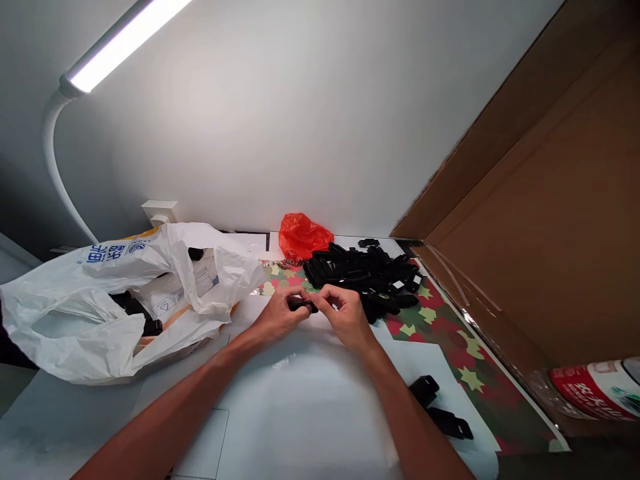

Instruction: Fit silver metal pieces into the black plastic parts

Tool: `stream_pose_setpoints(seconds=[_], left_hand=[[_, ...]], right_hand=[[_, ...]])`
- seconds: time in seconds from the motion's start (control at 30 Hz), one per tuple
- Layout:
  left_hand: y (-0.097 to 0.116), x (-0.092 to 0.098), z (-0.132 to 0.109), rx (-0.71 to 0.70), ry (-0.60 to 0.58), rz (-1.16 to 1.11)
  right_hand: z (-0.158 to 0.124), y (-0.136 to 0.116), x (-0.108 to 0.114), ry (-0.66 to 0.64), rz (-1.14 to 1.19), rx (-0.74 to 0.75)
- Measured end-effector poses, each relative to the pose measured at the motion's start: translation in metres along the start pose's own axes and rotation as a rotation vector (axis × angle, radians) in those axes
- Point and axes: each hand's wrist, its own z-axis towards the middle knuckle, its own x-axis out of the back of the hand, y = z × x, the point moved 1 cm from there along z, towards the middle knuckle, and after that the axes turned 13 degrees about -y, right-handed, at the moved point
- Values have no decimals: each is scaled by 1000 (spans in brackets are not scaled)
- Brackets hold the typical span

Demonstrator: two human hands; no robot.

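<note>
Near the middle of the table, my left hand point(285, 309) is closed around a small black piece point(300, 305). My right hand point(343, 310) meets it at the right end of that piece, thumb and forefinger pinched together; whatever lies between those fingertips is too small to make out. Just behind my right hand is a heap of black pieces point(355, 270), a few with white labels. Two more black pieces point(445, 417) lie on the white sheet point(310, 407) beside my right forearm.
An open white plastic bag point(215, 267) holding black items and packets is at the left. A red bag point(303, 237) sits by the wall. Cardboard point(540, 200) stands at the right, near a red-labelled bottle point(595, 390). A lamp point(125, 47) hangs upper left.
</note>
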Motion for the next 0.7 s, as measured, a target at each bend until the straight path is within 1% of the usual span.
stream_pose_setpoints(seconds=[0.07,0.23,0.37,0.43,0.57,0.7], left_hand=[[2,-1,0,-10,10,-11],[1,0,1,34,51,-19],[-4,0,2,54,41,-47],[-5,0,2,51,42,-46],[-5,1,2,39,38,-3],[-8,1,1,51,16,-28]], right_hand=[[-1,0,0,-14,-9,-3],[-1,1,-4,-16,-28,-6],[0,2,-5,-31,-4,-31],[1,3,-5,-70,45,-68],[3,9,-7,-155,212,-118],[3,12,-6,-135,257,-89]])
